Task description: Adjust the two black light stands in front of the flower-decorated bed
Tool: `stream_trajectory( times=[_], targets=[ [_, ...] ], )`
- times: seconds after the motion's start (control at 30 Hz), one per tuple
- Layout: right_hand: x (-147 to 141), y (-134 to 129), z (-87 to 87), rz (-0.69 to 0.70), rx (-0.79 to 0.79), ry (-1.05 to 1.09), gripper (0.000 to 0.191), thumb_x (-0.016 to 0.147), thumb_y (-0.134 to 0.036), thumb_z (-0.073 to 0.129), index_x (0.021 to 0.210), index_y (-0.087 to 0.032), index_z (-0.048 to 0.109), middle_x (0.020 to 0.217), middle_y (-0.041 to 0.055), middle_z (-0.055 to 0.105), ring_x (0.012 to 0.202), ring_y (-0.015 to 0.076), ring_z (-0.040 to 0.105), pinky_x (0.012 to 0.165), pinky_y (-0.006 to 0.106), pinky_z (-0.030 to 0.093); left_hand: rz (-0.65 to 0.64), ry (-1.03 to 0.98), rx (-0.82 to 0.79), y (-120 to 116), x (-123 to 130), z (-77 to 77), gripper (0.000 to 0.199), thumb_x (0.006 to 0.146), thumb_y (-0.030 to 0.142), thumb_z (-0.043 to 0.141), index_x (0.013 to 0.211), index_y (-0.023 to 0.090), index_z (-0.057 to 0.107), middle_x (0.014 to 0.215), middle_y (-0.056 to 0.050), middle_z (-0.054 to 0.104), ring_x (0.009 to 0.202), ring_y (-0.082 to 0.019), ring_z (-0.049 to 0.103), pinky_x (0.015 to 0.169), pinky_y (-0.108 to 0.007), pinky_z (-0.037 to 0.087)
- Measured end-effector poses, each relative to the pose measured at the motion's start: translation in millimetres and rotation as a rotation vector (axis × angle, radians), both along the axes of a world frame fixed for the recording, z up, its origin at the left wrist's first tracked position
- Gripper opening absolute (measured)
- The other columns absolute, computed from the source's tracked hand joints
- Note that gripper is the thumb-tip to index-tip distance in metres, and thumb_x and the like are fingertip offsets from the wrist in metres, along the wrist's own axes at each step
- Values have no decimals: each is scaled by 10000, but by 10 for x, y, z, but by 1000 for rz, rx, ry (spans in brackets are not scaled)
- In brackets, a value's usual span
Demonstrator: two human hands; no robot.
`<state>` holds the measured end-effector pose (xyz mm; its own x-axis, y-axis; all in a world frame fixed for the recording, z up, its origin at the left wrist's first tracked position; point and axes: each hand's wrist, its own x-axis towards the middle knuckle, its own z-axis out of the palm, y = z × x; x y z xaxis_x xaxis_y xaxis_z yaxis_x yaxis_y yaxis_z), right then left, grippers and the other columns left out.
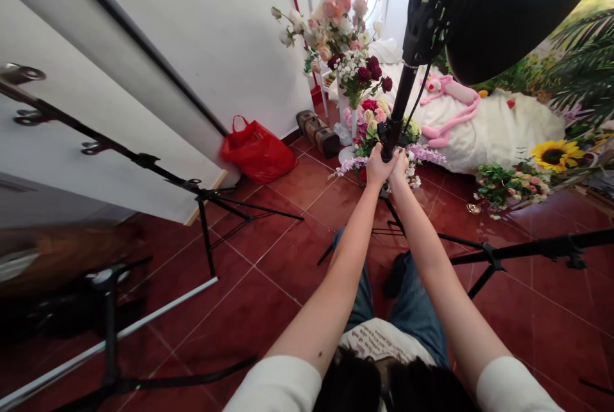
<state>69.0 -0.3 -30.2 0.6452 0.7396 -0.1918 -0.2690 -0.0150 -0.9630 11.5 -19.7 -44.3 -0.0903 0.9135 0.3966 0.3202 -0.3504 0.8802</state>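
Note:
Both my arms reach forward to a black light stand (399,102) that rises in front of me. My left hand (378,167) is closed round its pole, just below a clamp knob. Close beside it, my right hand (399,166) is wrapped round the same pole. A large black lamp head (508,9) sits on top of the stand at the upper right, with a thin cable hanging along the pole. The stand's legs spread on the floor near my feet, partly hidden by my arms.
Flower bouquets (343,22) stand behind the pole. A pink plush toy (451,102) lies on white fabric. To the left are a red bag (259,151), another tripod (206,198) and a white rod (158,317) on the tiles. A black stand leg (532,249) crosses at right.

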Motion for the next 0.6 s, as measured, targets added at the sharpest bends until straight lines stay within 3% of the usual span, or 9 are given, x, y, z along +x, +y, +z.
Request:
stream_trajectory(
  times=[0.2, 0.37, 0.53, 0.6],
  targets=[
    [44, 18, -39, -115, -50, 49, 281, 980, -351, 493, 763, -265, 337, 615, -66, 453, 686, 104, 486, 745, 197, 483, -25, -24, -7, -37, -2, 13, 314, 834, 409, 706, 1041, 221, 562, 1006, -72, 685, 982, -227, 693, 878, -339, 537],
    [23, -78, -110, -90, -26, 91, 213, 947, -257, 474, 747, -242, 401, 619, -69, 514, 628, 91, 508, 684, 185, 480, -24, -46, -5, -56, 11, 4, 312, 836, 424, 703, 1030, 226, 557, 970, -50, 668, 942, -205, 685, 861, -323, 534],
    [336, -701, -407, 55, 111, 258, 35, 856, -188, 488, 866, -220, 478, 832, -24, 719, 541, 56, 534, 550, 154, 456, -28, -38, 30, -27, 15, -30, 306, 852, 441, 684, 1022, 222, 556, 982, -57, 664, 970, -205, 682, 870, -326, 533],
    [657, -1074, -545, 43, 105, 272, 125, 807, -193, 541, 928, -217, 517, 852, -8, 749, 572, 69, 603, 551, 160, 486, -35, -42, 45, -21, 17, -42, 303, 860, 432, 676, 1041, 220, 556, 1011, -66, 668, 1000, -203, 681, 896, -328, 529]
  ],
)
